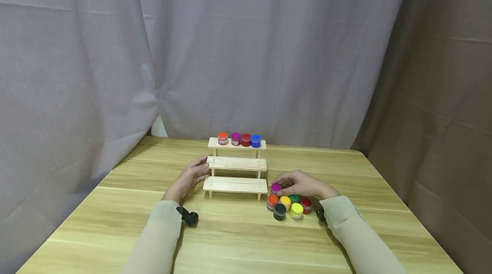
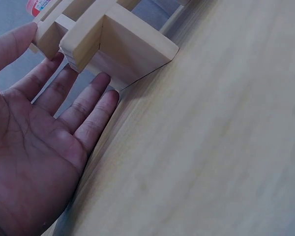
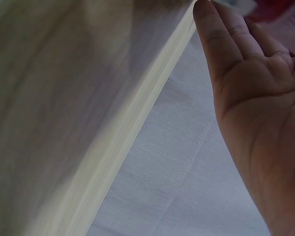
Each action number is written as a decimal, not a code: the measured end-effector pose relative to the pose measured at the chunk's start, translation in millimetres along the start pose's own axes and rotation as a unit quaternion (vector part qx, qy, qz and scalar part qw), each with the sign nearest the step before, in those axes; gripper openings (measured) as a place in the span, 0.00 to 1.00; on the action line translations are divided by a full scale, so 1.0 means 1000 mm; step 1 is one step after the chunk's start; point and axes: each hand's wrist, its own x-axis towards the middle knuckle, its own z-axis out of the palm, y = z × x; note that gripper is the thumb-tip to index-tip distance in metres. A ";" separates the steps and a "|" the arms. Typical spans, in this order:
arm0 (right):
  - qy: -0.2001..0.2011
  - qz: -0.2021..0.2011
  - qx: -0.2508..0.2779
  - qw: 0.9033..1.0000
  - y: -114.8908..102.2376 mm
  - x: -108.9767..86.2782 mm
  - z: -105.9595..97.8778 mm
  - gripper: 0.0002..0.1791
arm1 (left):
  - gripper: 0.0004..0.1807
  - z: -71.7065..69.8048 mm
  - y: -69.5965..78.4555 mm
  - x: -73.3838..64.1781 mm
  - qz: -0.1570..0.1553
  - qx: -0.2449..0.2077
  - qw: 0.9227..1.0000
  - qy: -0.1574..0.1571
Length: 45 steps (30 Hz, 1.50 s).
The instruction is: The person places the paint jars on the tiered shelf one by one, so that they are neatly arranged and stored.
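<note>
My left hand [image 1: 191,176] is at the left side of a three-step wooden stand [image 1: 235,185]. In the left wrist view its fingers are extended, with the fingertips right at the stand's end and the thumb near a higher step. To the right of the stand, my right hand [image 1: 303,183] pinches a magenta-lidded paint pot [image 1: 275,188] between thumb and fingers. Around it sit an orange pot [image 1: 272,202], a yellow-orange pot [image 1: 285,202], a black pot [image 1: 279,211], a yellow pot [image 1: 296,211], a green pot [image 1: 294,198] and a dark red pot [image 1: 306,205].
On the top step stand an orange pot [image 1: 223,138], a magenta pot [image 1: 236,138], a red pot [image 1: 246,139] and a blue pot [image 1: 255,141]. The two lower steps are bare. A grey curtain [image 1: 246,52] hangs behind the wooden table [image 1: 230,244].
</note>
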 end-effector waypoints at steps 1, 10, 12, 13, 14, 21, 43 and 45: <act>0.000 0.000 -0.001 1.000 0.000 0.000 -0.001 0.19 | 0.36 0.000 0.001 0.000 0.002 0.002 1.000 0.000; 0.005 0.004 -0.001 1.000 0.000 0.002 -0.003 0.18 | 0.36 0.000 0.004 0.000 0.000 0.005 1.000 0.006; 0.006 0.003 0.001 1.000 0.000 0.002 -0.003 0.18 | 0.36 0.000 0.004 0.000 0.000 0.007 1.000 0.004; 0.006 0.003 0.002 1.000 0.000 0.002 -0.003 0.18 | 0.35 0.000 0.004 0.000 -0.001 0.007 1.000 0.003; 0.006 0.002 0.004 1.000 0.000 0.002 -0.003 0.18 | 0.35 0.000 0.004 0.000 -0.001 0.009 1.000 0.001; 0.015 0.006 0.000 1.000 -0.004 0.002 -0.005 0.18 | 0.35 -0.001 0.002 0.002 0.004 0.001 1.000 0.000; 0.085 0.011 0.012 0.996 -0.008 -0.002 -0.007 0.18 | 0.36 -0.001 0.001 0.001 -0.005 -0.004 1.000 0.000; 0.092 0.008 0.009 0.996 -0.008 -0.002 -0.007 0.19 | 0.36 -0.001 0.001 0.001 -0.005 -0.003 1.000 0.001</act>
